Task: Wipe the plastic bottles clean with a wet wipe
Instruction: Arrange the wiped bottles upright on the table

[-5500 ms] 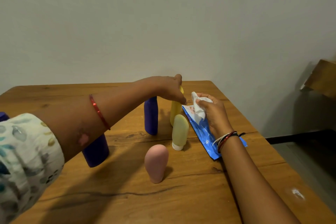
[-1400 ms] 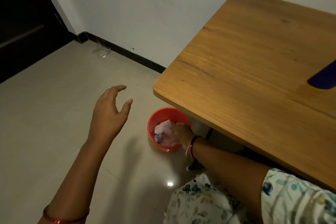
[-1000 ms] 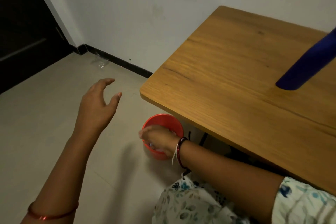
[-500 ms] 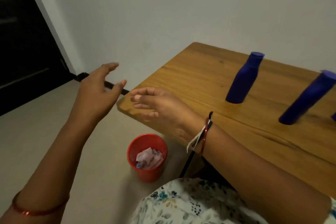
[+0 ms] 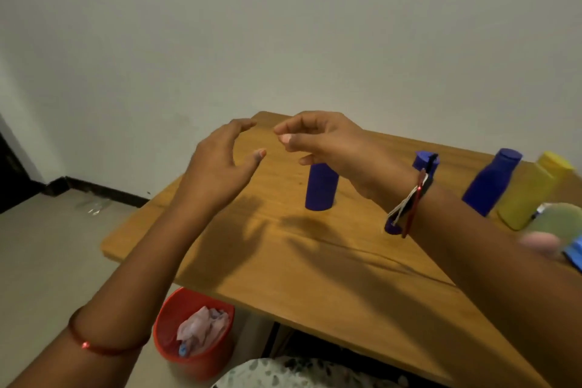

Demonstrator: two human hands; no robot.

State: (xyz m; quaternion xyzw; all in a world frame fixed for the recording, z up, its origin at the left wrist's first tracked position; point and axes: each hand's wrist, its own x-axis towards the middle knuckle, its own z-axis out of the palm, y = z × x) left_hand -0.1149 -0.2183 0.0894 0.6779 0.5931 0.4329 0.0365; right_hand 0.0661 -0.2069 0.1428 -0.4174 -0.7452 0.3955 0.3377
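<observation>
Change since half a second earlier: both hands have risen from beside the table's near-left corner to above the tabletop; the view has swung right, bringing more bottles into sight.

Item 1. Left hand (image 5: 220,164): raised over the wooden table (image 5: 315,264), fingers loosely spread and slightly bent, thumb apart from them. Holds nothing, touches nothing.

Item 2. Right hand (image 5: 324,142): raised just beside the left, fingertips facing it, fingers loosely curled with the thumb near the forefinger. Nothing visible between them. Threads and a bangle at the wrist.

Item 3. Blue bottle (image 5: 321,187): upright, long axis vertical; its top is hidden behind the right hand. Stands on the table below and behind that hand, apart from it.

Item 4. Second blue bottle (image 5: 423,161): upright, cap up, mostly hidden behind the right wrist.

Item 5. Third blue bottle (image 5: 491,183): upright, cap up, further right, just beside item 6.

Item 6. Yellow bottle (image 5: 529,195): upright, cap up, near the table's right end.

Item 7. Pale green tube (image 5: 557,220) and pink tube (image 5: 540,241): at the right edge, blurred; orientation cannot be told.

Item 8. Blue wipe packet (image 5: 574,253): corner only, at the right edge.

Item 9. Red bin (image 5: 170,318): on the floor under the table's near-left edge, holding crumpled used wipes (image 5: 201,326).
</observation>
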